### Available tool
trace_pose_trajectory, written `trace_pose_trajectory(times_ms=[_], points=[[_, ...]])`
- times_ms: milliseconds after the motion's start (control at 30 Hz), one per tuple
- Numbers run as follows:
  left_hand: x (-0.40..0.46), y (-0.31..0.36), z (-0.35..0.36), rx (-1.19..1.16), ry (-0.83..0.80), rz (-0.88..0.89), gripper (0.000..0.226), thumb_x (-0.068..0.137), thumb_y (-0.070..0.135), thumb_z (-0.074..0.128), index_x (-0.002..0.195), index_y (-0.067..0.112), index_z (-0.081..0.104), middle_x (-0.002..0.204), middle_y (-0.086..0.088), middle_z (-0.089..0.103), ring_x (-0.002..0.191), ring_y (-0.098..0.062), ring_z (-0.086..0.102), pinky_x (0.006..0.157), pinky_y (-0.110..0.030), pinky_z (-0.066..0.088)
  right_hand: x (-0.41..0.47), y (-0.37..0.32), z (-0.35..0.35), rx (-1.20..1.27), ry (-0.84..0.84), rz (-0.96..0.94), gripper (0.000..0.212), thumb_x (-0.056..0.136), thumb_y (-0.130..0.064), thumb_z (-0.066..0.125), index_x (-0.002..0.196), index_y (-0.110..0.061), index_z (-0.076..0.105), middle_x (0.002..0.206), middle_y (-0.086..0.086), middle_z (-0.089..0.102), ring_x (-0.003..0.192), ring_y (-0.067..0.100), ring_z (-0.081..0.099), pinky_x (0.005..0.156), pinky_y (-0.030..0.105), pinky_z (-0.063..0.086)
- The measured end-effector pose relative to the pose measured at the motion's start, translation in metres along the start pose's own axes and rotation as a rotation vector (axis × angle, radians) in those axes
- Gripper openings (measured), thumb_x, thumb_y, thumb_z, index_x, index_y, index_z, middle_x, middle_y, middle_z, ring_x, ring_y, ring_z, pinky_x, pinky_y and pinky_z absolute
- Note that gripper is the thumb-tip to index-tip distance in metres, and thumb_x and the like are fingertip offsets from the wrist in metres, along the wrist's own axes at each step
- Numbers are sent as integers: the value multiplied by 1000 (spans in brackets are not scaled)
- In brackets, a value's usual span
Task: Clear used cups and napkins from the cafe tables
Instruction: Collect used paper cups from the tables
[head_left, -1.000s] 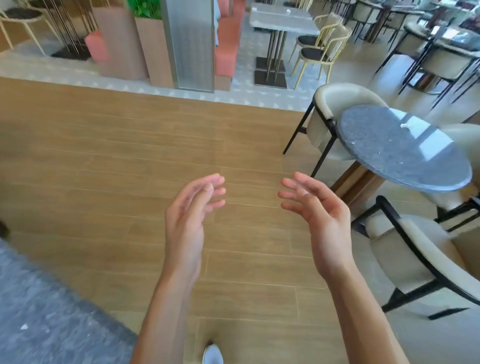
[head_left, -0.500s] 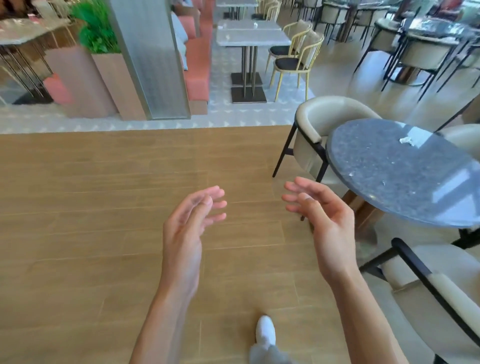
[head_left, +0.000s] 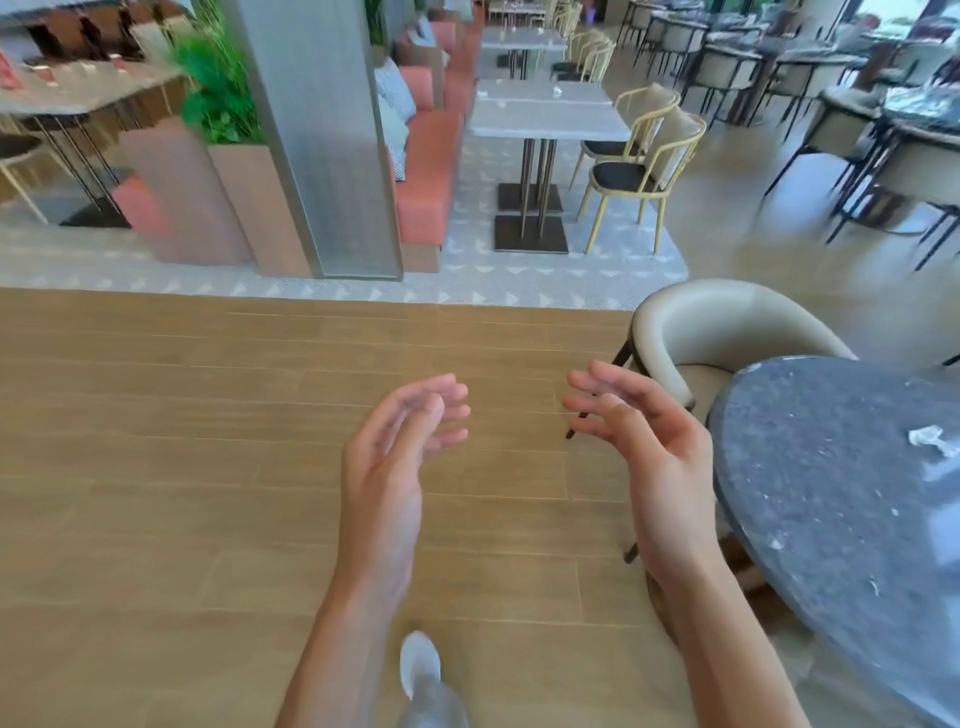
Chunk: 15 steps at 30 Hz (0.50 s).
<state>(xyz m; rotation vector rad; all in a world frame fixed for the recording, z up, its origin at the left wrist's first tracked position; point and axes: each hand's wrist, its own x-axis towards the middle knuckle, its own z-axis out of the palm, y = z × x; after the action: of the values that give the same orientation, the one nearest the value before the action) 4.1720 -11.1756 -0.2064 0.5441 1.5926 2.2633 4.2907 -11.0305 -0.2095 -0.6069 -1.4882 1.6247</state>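
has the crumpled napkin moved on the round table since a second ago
No. The crumpled napkin lies on the same far part of the round dark table; only the camera has shifted, and neither hand touches it.

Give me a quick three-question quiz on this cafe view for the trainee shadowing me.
1. True or false: the left hand and the right hand both hold nothing.
2. Multiple choice: where does the crumpled napkin lie? A) on the wooden floor B) on the round dark table C) on the beige chair
3. Fill in: the nearest yellow-framed chair stands beside a rectangular ____ table.

Key
1. True: both hands are open over the floor, fingers relaxed.
2. B: it lies on the tabletop near the frame's right edge.
3. Grey: the rectangular grey table, opposite the orange bench.
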Motion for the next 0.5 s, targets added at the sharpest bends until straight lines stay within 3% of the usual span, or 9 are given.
trace_pose_trajectory(times_ms=[233, 333, 500], points=[[181, -62, 40, -22, -87, -56, 27, 91, 23, 57, 106, 7, 74, 110, -13, 77, 104, -30, 72, 86, -37, 59, 165, 58, 23, -43, 76, 15, 24, 94, -12, 61, 115, -12, 72, 110, 3, 78, 101, 22, 75, 86, 32, 60], [274, -64, 64, -43, -158, -64, 26, 91, 23, 56, 106, 9, 73, 110, -13, 77, 102, -31, 72, 88, -40, 60, 246, 62, 35, -69, 125, 7, 22, 99, -5, 59, 117, -9, 71, 110, 4, 78, 102, 25, 74, 85, 32, 59], [396, -67, 109, -59, -258, -18, 24, 94, 22, 55, 104, 10, 74, 107, -15, 77, 98, -32, 73, 86, -40, 60, 355, 58, 43, -36, 255, -62, 28, 90, -18, 60, 113, -9, 72, 109, 8, 78, 101, 26, 75, 83, 30, 59]])
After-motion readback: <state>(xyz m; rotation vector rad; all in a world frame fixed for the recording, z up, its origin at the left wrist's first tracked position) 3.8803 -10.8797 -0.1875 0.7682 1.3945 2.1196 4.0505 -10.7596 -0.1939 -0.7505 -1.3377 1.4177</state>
